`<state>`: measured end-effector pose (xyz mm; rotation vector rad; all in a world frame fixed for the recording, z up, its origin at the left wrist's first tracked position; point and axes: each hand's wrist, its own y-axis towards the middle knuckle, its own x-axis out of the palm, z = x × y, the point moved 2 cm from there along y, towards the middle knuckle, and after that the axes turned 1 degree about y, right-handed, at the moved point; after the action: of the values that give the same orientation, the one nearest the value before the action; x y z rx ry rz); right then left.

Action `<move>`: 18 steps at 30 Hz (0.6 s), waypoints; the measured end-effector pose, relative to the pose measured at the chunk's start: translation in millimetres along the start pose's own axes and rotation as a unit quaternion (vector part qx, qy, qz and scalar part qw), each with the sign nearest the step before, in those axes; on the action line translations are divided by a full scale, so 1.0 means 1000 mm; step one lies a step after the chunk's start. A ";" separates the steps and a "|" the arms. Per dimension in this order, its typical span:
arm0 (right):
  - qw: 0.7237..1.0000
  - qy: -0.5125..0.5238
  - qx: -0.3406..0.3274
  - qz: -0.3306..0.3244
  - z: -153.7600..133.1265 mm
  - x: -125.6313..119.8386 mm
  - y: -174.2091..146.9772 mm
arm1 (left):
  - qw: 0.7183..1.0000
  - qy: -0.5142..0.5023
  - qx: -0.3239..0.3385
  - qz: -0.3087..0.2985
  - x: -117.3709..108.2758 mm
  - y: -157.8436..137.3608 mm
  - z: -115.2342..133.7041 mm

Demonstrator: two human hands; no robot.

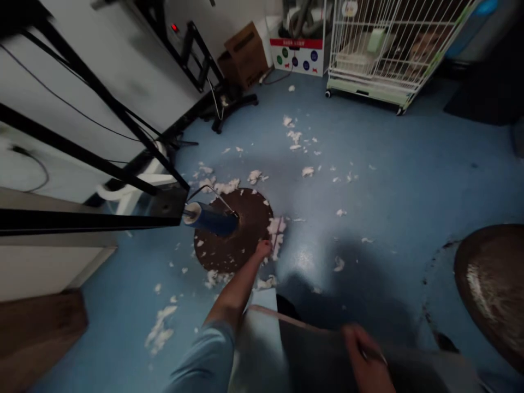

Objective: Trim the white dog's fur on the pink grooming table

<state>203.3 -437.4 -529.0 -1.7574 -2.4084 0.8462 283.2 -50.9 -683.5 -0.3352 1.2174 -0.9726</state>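
Blue floor (368,164), no legible writing; left hand (263,249) touching round mat (233,234).

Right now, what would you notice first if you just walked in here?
White fluff scraps lie scattered across the blue floor. In the middle sits a round brown mat with a blue lint roller lying on it, and the left hand reaches down to the mat's edge. A white wire cage stands at the back.
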 end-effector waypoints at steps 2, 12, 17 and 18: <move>0.999 0.022 0.030 -0.005 -0.032 0.011 0.021 | 0.996 -0.066 0.031 -0.044 0.003 -0.057 0.033; 0.999 -0.038 0.003 0.005 -0.208 -0.063 -0.051 | 0.936 -0.278 0.111 -0.185 -0.060 -0.427 0.115; 0.971 -0.040 -0.020 -0.235 -0.290 -0.113 -0.184 | 0.830 -0.553 0.031 -0.063 -0.146 -0.546 0.141; 0.963 -0.034 -0.023 -0.266 -0.305 -0.119 -0.206 | 0.819 -0.571 0.032 -0.054 -0.159 -0.568 0.144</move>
<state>171.0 -465.1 -144.7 -1.0030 -2.7542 0.7863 155.5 -292.2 -141.5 -0.7950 0.0554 -0.6832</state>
